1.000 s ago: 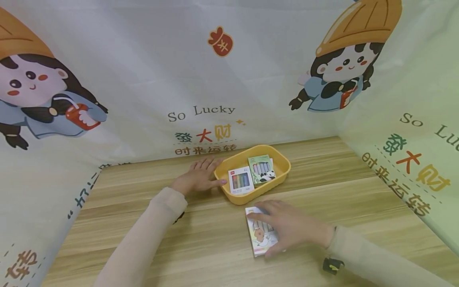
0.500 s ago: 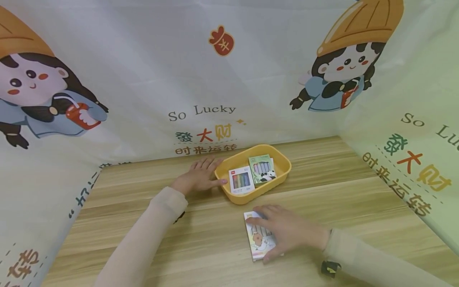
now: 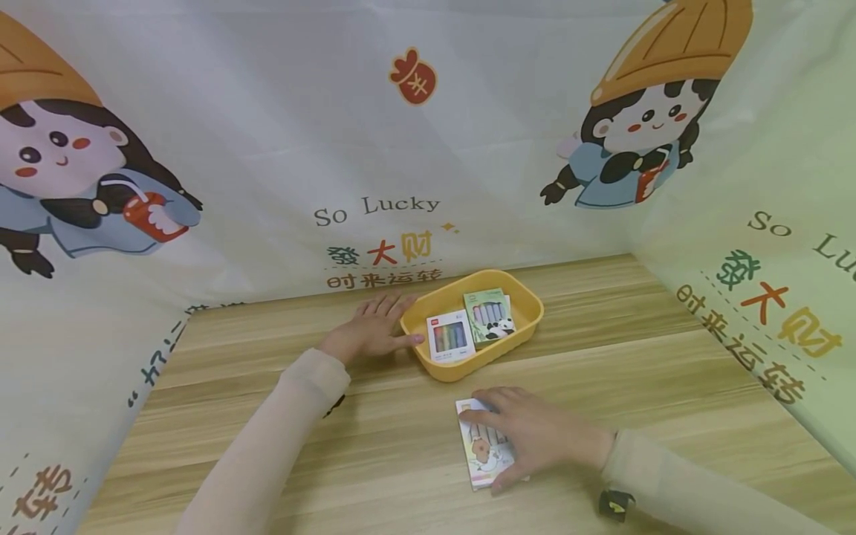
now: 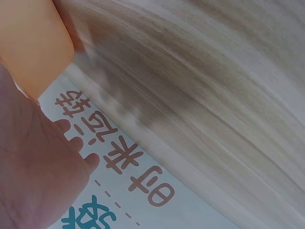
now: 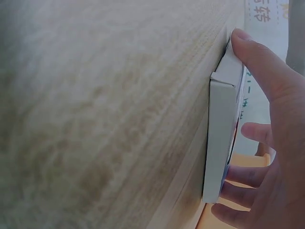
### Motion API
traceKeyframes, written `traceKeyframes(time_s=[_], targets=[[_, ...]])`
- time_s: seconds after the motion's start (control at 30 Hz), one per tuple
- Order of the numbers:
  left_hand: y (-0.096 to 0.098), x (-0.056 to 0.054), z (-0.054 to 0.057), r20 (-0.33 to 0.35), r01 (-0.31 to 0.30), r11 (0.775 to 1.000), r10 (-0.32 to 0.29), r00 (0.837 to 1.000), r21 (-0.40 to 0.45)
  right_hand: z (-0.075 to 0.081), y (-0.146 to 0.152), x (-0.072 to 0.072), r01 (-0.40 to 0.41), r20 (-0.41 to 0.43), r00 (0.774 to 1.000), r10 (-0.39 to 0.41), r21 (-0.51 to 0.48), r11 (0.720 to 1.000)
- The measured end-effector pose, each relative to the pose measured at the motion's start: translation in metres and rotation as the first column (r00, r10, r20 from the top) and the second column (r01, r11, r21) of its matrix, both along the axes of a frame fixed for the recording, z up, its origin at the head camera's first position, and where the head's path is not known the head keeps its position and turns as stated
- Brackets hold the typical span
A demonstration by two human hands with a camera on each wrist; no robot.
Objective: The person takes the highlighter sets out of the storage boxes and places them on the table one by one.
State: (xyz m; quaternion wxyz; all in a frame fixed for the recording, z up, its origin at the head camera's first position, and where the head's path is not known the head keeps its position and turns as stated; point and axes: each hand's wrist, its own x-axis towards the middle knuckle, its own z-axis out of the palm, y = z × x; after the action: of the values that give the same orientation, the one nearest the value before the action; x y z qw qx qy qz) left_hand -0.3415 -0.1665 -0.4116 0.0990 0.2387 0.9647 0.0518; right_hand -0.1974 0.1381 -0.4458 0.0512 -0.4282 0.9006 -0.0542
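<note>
In the head view a flat white crayon box (image 3: 483,453) with cartoon animals lies on the wooden table. My right hand (image 3: 535,435) spans it, thumb at the near edge and fingers toward the far edge. The right wrist view shows the thumb (image 5: 257,59) against one end of the box (image 5: 221,133) and fingertips at the other. A yellow tray (image 3: 528,327) stands behind it, with a white box of coloured sticks (image 3: 449,338) and a green panda box (image 3: 490,316) inside. My left hand (image 3: 368,331) rests against the tray's left end, its thumb at the rim.
A white printed cloth (image 3: 281,148) stands as a wall behind the table (image 3: 374,446) and along both sides. The back of the tray is close to that wall. White edging of something shows behind the panda box.
My right hand and the crayon box under it have slid slightly toward me, away from the tray. The left hand and the tray have kept their places.
</note>
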Motion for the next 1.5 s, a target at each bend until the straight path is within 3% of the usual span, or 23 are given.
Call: traceKeyframes(time_s=[0.37, 0.9, 1.03, 1.27, 1.5], targets=[[-0.001, -0.006, -0.007, -0.016, -0.001, 1.000, 0.002, 1.000, 0.001, 0.001, -0.001, 0.001, 0.029, 0.044, 0.999, -0.030, 0.015, 0.999], [0.001, -0.002, -0.001, -0.030, 0.004, 1.000, -0.004, 1.000, 0.001, 0.002, 0.000, -0.001, 0.020, 0.042, 0.999, -0.020, -0.006, 1.000], [0.001, -0.003, -0.002, -0.026, 0.002, 1.000, -0.002, 1.000, -0.004, 0.013, 0.002, -0.007, -0.010, 0.002, 1.000, 0.010, -0.042, 0.999], [0.000, -0.003, -0.003, -0.020, -0.003, 1.000, 0.002, 1.000, -0.014, 0.047, 0.010, -0.021, -0.075, -0.105, 0.992, 0.065, -0.094, 0.993], [-0.001, -0.008, -0.009, -0.019, 0.001, 1.000, -0.001, 1.000, -0.019, 0.063, 0.015, -0.029, -0.075, -0.106, 0.992, 0.066, -0.077, 0.994]])
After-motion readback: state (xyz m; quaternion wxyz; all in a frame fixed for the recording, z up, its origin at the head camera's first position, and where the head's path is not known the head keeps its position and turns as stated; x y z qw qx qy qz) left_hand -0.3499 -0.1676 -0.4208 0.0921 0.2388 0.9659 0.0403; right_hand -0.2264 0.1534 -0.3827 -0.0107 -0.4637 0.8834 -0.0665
